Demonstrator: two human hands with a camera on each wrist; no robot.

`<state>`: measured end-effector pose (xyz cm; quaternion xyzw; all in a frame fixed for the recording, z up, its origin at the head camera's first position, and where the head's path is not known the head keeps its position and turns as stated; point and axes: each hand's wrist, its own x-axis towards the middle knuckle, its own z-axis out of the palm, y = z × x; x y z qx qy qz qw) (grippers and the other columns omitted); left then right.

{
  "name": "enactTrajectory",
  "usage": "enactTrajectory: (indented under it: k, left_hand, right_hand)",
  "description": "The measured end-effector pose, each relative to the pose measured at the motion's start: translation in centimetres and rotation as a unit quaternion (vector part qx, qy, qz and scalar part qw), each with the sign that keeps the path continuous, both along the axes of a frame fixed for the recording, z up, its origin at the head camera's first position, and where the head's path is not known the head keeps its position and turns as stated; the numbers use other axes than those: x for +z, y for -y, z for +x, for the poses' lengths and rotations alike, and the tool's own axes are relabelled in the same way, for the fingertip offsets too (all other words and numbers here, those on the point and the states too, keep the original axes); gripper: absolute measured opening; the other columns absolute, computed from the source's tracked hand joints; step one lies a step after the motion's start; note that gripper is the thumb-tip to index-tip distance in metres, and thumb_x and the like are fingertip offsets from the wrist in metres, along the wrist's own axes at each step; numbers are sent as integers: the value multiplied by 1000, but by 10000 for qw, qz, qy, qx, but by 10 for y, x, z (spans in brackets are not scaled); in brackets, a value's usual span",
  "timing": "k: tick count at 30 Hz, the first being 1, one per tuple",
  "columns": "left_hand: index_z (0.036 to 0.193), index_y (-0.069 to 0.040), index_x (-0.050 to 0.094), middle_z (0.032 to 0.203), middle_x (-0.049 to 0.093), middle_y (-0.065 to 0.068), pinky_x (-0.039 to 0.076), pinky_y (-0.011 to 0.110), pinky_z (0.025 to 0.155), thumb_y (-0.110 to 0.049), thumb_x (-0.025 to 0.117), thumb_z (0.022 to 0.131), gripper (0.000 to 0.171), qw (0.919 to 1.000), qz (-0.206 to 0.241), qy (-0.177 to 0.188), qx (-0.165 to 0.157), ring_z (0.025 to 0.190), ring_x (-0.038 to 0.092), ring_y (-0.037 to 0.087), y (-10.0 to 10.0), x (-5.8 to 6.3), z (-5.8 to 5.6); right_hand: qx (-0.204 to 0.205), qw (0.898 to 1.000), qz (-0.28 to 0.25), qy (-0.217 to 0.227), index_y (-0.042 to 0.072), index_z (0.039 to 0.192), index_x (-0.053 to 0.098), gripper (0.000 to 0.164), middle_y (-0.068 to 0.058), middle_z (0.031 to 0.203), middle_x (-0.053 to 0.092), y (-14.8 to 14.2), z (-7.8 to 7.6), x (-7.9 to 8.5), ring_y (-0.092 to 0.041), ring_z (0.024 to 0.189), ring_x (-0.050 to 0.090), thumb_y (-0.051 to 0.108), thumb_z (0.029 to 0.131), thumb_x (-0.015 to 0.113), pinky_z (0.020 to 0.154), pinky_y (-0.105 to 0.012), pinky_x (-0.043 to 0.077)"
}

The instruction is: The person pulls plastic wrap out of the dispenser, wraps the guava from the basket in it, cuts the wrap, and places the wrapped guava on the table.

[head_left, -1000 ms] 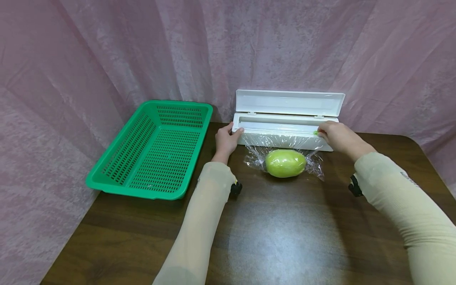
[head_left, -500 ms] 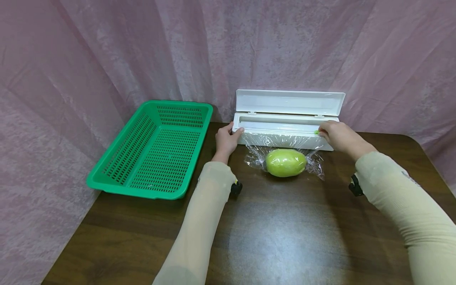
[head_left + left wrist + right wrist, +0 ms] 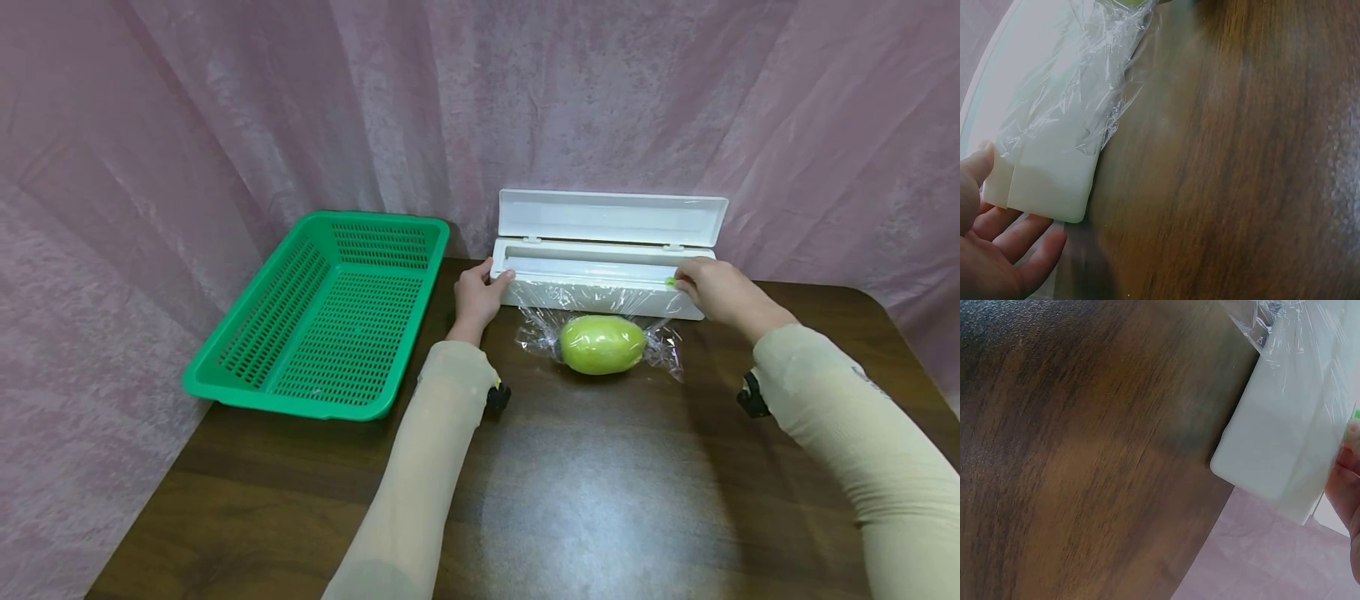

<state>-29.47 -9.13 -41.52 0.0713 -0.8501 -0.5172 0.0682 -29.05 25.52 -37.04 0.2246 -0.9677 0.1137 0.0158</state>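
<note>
A white cling film dispenser (image 3: 606, 252) stands at the back of the table with its lid (image 3: 611, 217) raised. My left hand (image 3: 476, 298) grips its left end, thumb on the top edge; in the left wrist view, fingers curl around the box end (image 3: 1050, 181). At the right end, my right hand (image 3: 720, 290) pinches a small green slider (image 3: 670, 282) on the front edge. Clear cling film (image 3: 663, 348) runs down the dispenser's front and wraps a yellow-green oval fruit (image 3: 602, 344), resembling a melon, with bunched film at both sides. My right fingers partly hide the slider.
To the left, a green slotted basket (image 3: 401, 354) sits on the brown wooden table (image 3: 600, 500). Pink curtains (image 3: 480, 108) hang right behind the table and along its left side. Black wrist cameras (image 3: 752, 395) hang under both sleeves.
My right hand and the green slider have shifted very slightly to the right. My left hand keeps its grip on the dispenser, and the wrapped fruit stays in place.
</note>
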Motion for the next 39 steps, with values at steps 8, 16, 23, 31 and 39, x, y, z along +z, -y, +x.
enactTrajectory:
  k: [8, 16, 23, 31, 39]
  left_hand:
    - [139, -8, 47, 137, 53, 8, 42, 33, 104, -37, 65, 88, 61, 10000, -42, -52, 0, 129, 47, 21, -1, 3, 0]
    - [139, -8, 46, 138, 53, 10, 44, 33, 102, -36, 65, 89, 61, 9999, -38, -84, 81, 127, 50, 21, 3, 2, 1]
    - [140, -10, 46, 138, 53, 9, 44, 34, 102, -37, 65, 89, 60, 10000, -40, -20, 88, 128, 49, 21, 3, -1, 2]
    - [139, -8, 47, 137, 53, 9, 45, 34, 101, -35, 66, 89, 60, 10000, 27, -37, 46, 126, 50, 22, 2, 0, 2]
    - [139, -8, 47, 138, 53, 9, 43, 34, 103, -36, 66, 88, 60, 10000, 1, -76, 0, 128, 49, 21, 1, 2, 1]
  right_hand:
    - [-38, 9999, -147, -42, -5, 102, 60, 15, -19, 92, 62, -4, 1, 0, -32, 85, 56, 6, 94, 54, 77, -49, 45]
    - [-70, 9969, -775, 57, -7, 120, 58, 34, -30, 119, 59, 2, 3, -1, -46, 108, 55, 11, 91, 61, 92, -57, 43]
    - [-59, 9973, -726, -113, -6, 110, 64, 23, -28, 110, 62, 10, 2, -2, -43, 108, 55, 7, 92, 58, 94, -55, 42]
    - [-78, 9985, -462, -294, -4, 108, 64, 20, -25, 108, 61, 10, 4, -3, -41, 104, 56, 4, 91, 57, 91, -53, 43]
    - [-64, 9993, -338, -164, -3, 108, 62, 19, -24, 107, 61, 7, 3, 1, -40, 103, 56, 5, 92, 56, 90, -53, 44]
